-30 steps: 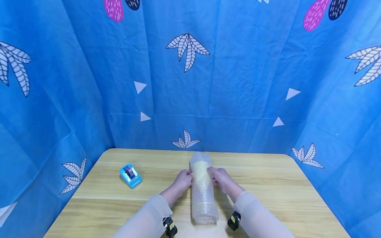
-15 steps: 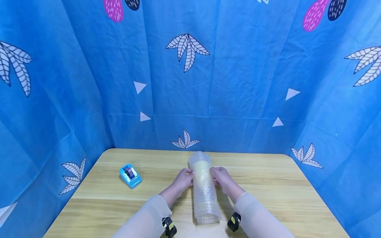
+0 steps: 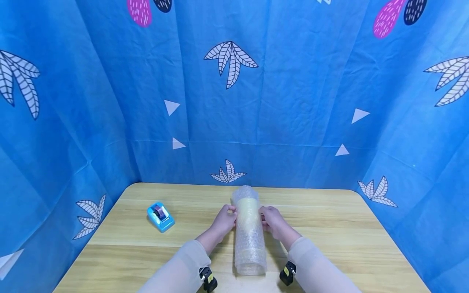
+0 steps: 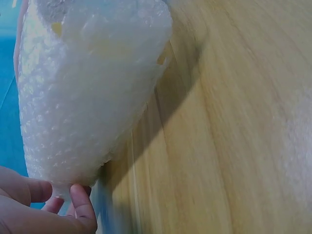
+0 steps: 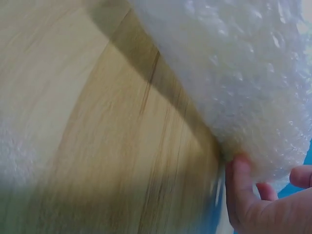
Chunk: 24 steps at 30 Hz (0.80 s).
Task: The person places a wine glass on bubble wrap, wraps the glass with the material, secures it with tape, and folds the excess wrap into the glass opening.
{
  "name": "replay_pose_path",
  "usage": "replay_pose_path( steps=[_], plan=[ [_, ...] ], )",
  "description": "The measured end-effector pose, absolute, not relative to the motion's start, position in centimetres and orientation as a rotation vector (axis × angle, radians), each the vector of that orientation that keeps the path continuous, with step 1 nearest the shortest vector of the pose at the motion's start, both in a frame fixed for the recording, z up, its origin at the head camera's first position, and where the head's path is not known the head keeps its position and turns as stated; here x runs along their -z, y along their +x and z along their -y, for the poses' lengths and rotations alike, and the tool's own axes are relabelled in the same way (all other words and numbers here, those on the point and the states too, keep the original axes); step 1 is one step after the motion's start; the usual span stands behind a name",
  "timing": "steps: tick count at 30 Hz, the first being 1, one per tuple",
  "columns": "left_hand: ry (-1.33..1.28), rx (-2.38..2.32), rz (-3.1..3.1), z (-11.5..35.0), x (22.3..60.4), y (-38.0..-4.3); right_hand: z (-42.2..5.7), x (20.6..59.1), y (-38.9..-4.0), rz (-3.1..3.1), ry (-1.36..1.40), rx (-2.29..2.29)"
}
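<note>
Nearest, the left sleeve (image 3: 176, 266) and the right sleeve (image 3: 324, 266) are stretched in from the bottom edge, and a small black box is worn at each wrist. Between them the near end of a bubble-wrap roll (image 3: 250, 238) is seen; the roll is laid lengthwise on the wooden counter (image 3: 340, 236), around its middle, and is pointed away from the person. A yellowish tone is shown through the clear wrap, most strongly toward the far part.

Farther along, the roll is flanked by both hands. On its left side the wrap is pinched between the thumb and fingers of the left hand (image 3: 224, 220). On the right side it is gripped by the bent fingers of the right hand (image 3: 272, 220) (whether the thumb tip is pressed against the wrap cannot be told).

To the left, well apart from the roll, a light-blue tape dispenser (image 3: 161, 217) is set at a slant, with a purplish tape roll carried in it. The far end of the bubble-wrap roll is brought close to the counter's back edge. Behind that, a blue curtain (image 3: 293, 101) is hung, printed with white leaves, pale triangles, and pink and dark drops.
</note>
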State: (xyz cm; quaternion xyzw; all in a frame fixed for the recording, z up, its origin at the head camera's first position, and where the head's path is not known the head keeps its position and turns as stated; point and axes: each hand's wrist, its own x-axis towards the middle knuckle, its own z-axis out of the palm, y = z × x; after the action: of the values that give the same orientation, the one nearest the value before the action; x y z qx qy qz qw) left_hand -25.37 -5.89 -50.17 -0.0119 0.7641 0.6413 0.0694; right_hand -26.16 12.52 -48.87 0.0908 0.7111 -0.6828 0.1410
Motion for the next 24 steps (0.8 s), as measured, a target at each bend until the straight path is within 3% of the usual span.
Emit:
replay_pose_path(
  steps=[24],
  plan=[
    [-0.06, -1.976, -2.27, 5.77, 49.88, -25.25, -12.6, 49.0, -25.89, -2.041, 0.25, 1.925]
  ],
)
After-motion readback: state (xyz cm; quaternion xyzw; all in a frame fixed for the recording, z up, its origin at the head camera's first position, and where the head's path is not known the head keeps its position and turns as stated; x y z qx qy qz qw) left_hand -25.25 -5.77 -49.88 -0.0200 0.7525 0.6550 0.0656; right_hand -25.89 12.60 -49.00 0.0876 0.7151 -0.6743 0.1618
